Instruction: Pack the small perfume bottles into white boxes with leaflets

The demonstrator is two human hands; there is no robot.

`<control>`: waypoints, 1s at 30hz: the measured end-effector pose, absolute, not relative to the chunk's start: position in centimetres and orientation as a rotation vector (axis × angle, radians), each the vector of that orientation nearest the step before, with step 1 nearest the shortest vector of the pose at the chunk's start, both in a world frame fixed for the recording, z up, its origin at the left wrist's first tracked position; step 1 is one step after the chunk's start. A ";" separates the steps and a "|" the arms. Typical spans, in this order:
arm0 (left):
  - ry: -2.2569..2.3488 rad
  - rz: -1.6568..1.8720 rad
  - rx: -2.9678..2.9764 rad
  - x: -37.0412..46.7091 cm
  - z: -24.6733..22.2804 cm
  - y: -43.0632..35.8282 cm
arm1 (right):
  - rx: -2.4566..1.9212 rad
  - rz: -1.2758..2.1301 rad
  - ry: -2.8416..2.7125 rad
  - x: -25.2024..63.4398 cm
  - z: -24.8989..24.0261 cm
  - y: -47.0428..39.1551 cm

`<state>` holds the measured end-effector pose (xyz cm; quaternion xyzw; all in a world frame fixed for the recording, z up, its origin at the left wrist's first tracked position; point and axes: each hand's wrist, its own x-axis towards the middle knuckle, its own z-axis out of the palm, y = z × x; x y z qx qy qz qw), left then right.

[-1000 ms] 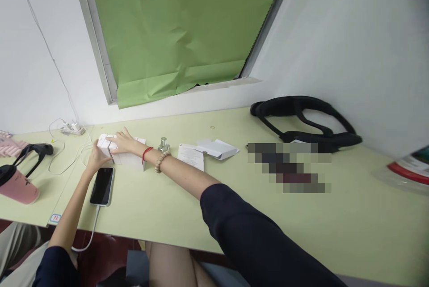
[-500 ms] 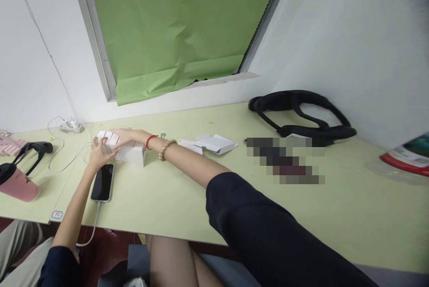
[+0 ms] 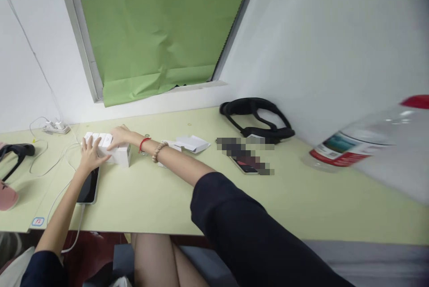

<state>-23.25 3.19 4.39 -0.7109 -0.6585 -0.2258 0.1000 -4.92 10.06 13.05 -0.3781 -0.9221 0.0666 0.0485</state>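
Several small white boxes (image 3: 97, 137) stand side by side in a row near the left of the table, against or on a longer white box (image 3: 124, 156); which one I cannot tell. My left hand (image 3: 89, 155) touches the front of the row with its fingers spread and its thumb stretched to the right. Wrapped round the right end of the row is my right hand (image 3: 119, 137), thumb in front and other fingers mostly hidden behind. Just below the left hand lies a phone (image 3: 88, 188) with a white cable plugged in, partly covered by my forearm.
Folded white paper or card (image 3: 192, 143) lies behind my right forearm. Farther right are a black headset-like frame (image 3: 258, 117), a partly blurred phone (image 3: 246, 166) and a plastic bottle (image 3: 351, 144). A power strip (image 3: 56, 129), cables and a pink cup (image 3: 7, 196) are at left.
The view has swung to the right, so everything on the table appears farther left and more of the bottle shows. Both hands stay at the white boxes.
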 end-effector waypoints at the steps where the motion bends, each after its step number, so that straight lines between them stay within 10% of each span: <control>1: -1.967 -0.631 -2.083 -23.0 4.5 3.1 | -1.129 0.233 -2.816 -4.8 13.1 10.2; 30: -1.989 -0.402 -2.030 -21.4 6.4 2.0 | -1.205 0.553 -2.801 0.5 11.0 9.3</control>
